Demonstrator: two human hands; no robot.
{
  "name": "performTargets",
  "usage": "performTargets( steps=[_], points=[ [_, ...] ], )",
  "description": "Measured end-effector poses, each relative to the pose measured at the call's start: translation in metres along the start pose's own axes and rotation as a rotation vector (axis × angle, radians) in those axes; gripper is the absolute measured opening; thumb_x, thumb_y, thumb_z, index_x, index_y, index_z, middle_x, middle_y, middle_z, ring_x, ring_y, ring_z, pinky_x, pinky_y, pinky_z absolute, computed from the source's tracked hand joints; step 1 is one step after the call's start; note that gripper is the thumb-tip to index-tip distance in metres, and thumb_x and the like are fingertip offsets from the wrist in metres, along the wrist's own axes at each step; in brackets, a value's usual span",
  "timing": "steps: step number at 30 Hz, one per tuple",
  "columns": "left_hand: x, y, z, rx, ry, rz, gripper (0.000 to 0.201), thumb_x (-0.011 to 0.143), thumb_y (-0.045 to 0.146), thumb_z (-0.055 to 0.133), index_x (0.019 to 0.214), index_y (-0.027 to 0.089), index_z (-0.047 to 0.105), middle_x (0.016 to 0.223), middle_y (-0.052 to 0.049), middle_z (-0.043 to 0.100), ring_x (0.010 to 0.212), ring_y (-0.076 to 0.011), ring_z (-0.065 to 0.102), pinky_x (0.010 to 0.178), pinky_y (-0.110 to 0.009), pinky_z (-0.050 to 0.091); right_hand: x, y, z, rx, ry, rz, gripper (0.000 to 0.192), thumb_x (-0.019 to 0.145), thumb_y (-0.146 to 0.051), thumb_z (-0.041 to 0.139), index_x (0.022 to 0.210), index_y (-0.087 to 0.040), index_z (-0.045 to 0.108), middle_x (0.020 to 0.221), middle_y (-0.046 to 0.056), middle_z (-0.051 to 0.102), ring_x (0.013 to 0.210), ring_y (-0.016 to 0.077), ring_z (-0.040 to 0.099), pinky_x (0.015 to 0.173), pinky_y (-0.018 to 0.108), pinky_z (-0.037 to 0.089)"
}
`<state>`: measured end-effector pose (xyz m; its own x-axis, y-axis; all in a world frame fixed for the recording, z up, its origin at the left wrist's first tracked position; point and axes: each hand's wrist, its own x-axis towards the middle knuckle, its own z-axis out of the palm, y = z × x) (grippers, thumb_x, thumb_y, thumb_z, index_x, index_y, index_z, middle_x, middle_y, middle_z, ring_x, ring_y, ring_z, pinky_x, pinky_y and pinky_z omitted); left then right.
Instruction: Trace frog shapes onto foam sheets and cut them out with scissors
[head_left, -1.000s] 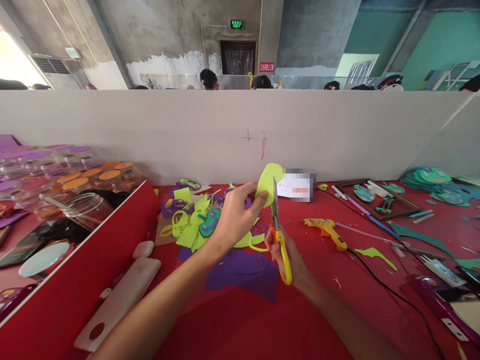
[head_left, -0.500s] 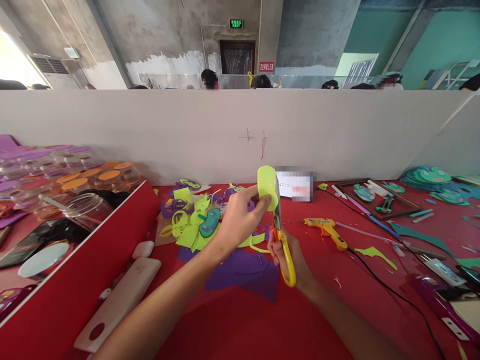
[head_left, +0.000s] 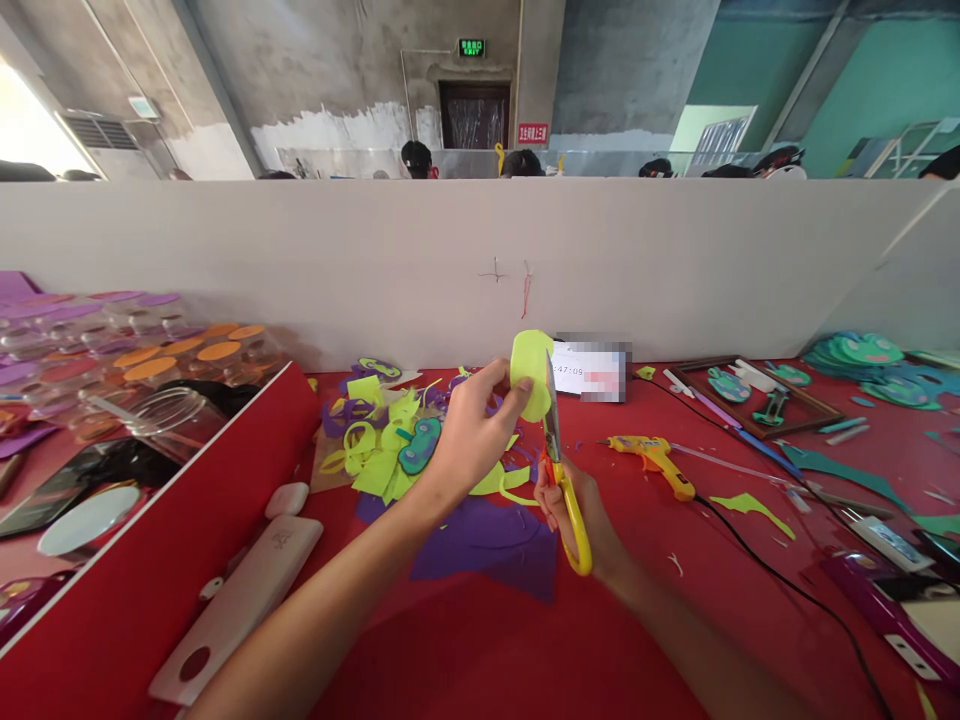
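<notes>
— What's in hand over the red desk (head_left: pixel 660 620)?

— The left hand (head_left: pixel 469 440) pinches a rounded lime-green foam cutout (head_left: pixel 531 372) between thumb and fingertips, held up clear of the desk. The right hand (head_left: pixel 577 515) is clenched through the yellow handles of a pair of scissors (head_left: pixel 561 470), blades pointing up and touching the cutout's right edge.

— How would that piece handle?

— Light and soft, by the look of it: a thin sheet that curls where the left grip presses it. Likely to flop if held far from the blades, so a pinch close beside the cut line, as here, seems the sound hold.

— And around the grips?

— Just left of the left grip lies a heap of green and purple scraps (head_left: pixel 382 440); beneath both grips, a purple sheet (head_left: pixel 487 545). Right of the scissors grip lies a yellow glue gun (head_left: pixel 654 460), apart from it.
</notes>
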<state>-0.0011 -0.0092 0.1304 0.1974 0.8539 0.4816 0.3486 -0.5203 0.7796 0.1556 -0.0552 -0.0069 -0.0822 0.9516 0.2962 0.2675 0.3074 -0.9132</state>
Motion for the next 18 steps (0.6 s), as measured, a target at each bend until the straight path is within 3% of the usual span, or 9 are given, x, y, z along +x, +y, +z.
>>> performTargets(
  steps=[7,18],
  points=[
    [-0.0005,0.0007,0.0020,0.009,-0.030,-0.020,0.026,0.092,0.027,0.052,0.069,0.019,0.041,0.065,0.003,0.046,0.063,-0.0114,0.039,0.060,-0.029,0.030,-0.0019,0.0011,0.0040,0.096,0.000,0.024,0.062,0.090,-0.083,0.036,0.084,-0.022,0.048,0.061,-0.003,0.047,0.048,0.0110,0.039,0.044,0.025,0.035],
    [-0.0012,-0.0009,0.0012,0.019,-0.026,-0.015,0.024,0.092,0.027,0.052,0.070,0.019,0.043,0.066,0.003,0.045,0.064,-0.0116,0.038,0.061,-0.029,0.031,-0.0007,0.0011,-0.0008,0.042,-0.012,0.020,0.061,0.090,-0.082,0.036,0.081,-0.023,0.047,0.060,-0.003,0.046,0.047,0.0111,0.038,0.043,0.025,0.034]
  ],
)
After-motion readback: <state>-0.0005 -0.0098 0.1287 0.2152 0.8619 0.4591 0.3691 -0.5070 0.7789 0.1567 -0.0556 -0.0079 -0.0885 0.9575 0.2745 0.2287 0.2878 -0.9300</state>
